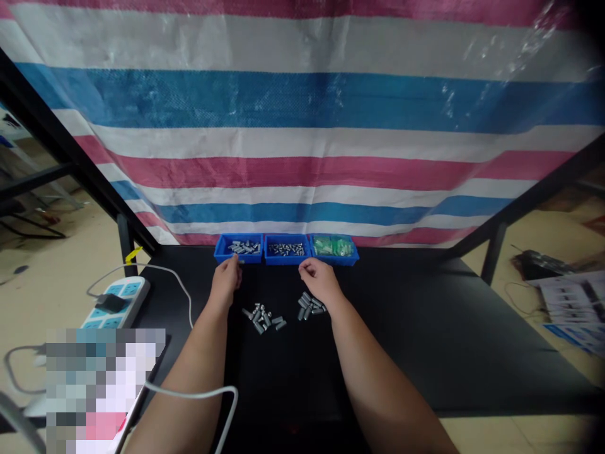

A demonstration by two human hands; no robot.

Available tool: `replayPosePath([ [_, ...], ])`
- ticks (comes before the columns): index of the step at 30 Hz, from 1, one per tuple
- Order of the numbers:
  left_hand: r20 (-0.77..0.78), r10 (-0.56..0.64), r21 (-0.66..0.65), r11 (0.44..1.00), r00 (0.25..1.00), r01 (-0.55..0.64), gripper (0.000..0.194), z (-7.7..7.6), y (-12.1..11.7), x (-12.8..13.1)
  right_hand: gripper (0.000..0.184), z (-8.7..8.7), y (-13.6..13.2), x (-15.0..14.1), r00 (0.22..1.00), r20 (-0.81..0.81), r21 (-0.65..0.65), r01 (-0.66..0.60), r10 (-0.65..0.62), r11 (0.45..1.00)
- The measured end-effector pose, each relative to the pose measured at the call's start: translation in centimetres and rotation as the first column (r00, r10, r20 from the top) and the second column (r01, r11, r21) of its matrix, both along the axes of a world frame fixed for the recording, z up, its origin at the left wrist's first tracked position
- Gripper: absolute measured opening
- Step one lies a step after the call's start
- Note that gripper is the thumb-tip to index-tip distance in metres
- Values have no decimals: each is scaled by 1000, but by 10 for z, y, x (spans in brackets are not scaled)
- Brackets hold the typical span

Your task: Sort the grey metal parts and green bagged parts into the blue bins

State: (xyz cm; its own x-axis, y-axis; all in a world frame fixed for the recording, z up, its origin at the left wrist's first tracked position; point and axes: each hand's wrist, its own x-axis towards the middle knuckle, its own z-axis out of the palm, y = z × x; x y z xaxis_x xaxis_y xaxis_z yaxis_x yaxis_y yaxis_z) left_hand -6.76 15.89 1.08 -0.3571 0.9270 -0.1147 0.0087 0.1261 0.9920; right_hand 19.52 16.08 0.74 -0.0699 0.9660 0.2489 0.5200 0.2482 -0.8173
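Note:
Three small blue bins stand in a row at the far edge of a black table (425,328). The left bin (239,248) holds grey metal cylinders, the middle bin (286,250) small dark metal parts, the right bin (333,247) green parts. My left hand (227,277) is just in front of the left bin, its fingers pinched on a small metal piece. My right hand (319,277) hovers in front of the middle and right bins with curled fingers; what they hold is hidden. Two loose piles of metal cylinders lie near my wrists, one pile (263,317) between my arms, the other pile (309,306) under my right wrist.
A striped pink, white and blue tarp (302,126) hangs behind the table. A white power strip (116,301) with a plugged-in black adapter lies at the left, its white cable (189,394) crossing the table's left side. Black frame legs stand at both sides. Papers lie on the floor at the right.

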Motion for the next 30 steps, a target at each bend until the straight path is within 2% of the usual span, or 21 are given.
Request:
replayPosePath([
  [3,309,128,-59,992,942,-116,32,3,5,-2,14,0,0,2,1000,-1,-43,-17,17,999],
  [6,432,174,-78,985,885,-156,24,8,7,-2,13,-1,1,2,1000,6,-46,-18,18,999],
  [10,525,134,17,986,841,-168,19,12,6,-1,13,-4,1,2,999,20,-48,-29,30,998],
  [13,529,85,117,978,845,-172,24,14,7,3,13,-4,1,2,999,36,-57,-31,33,998],
  [17,513,-82,262,963,854,-65,36,15,6,7,13,-2,0,3,997,55,-50,-42,45,998],
  [19,495,-132,274,962,859,-10,39,17,4,9,12,1,-1,3,997,65,-46,-40,43,998],
  [24,446,-175,268,962,878,56,29,22,-4,8,11,8,-3,3,995,91,-21,-46,48,999],
  [27,416,-214,295,951,884,91,25,24,-8,8,11,15,-10,-2,976,119,-24,-182,183,983],
  [30,390,-224,302,947,893,106,22,23,-9,8,13,23,-22,-15,906,154,-24,-395,394,918],
])
